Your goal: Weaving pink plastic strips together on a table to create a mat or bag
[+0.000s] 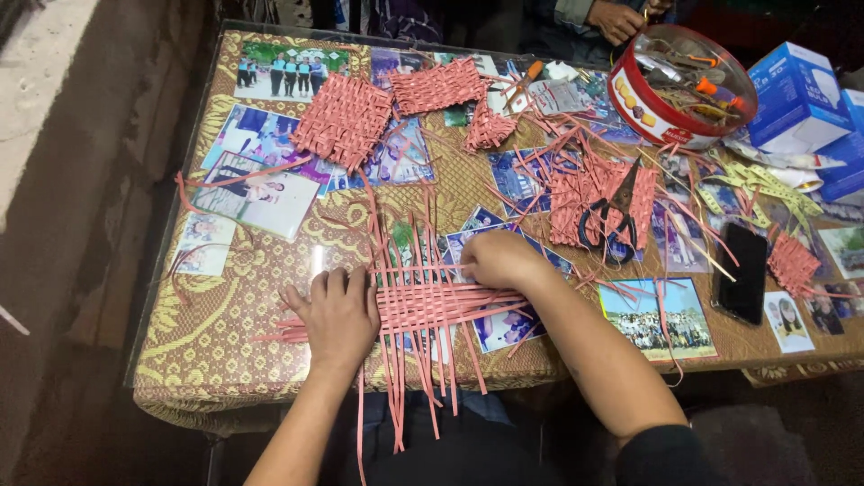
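Observation:
A half-woven mat of pink paper strips (423, 301) lies at the near edge of a glass-topped table (225, 351), its loose ends hanging over the edge. My left hand (337, 315) lies flat on the left part of the weave, fingers spread and pressing the strips down. My right hand (499, 259) rests on the right upper corner of the weave, fingers curled onto the strips there. Whether it pinches a single strip I cannot tell.
Finished pink woven squares (344, 120) lie at the back. Black scissors (610, 220) rest on another woven piece. A red round tin (677, 87) of tools, blue boxes (796, 94), a black phone (743, 272) and photos under the glass surround them. Another person's hand (616, 18) is beyond the far edge.

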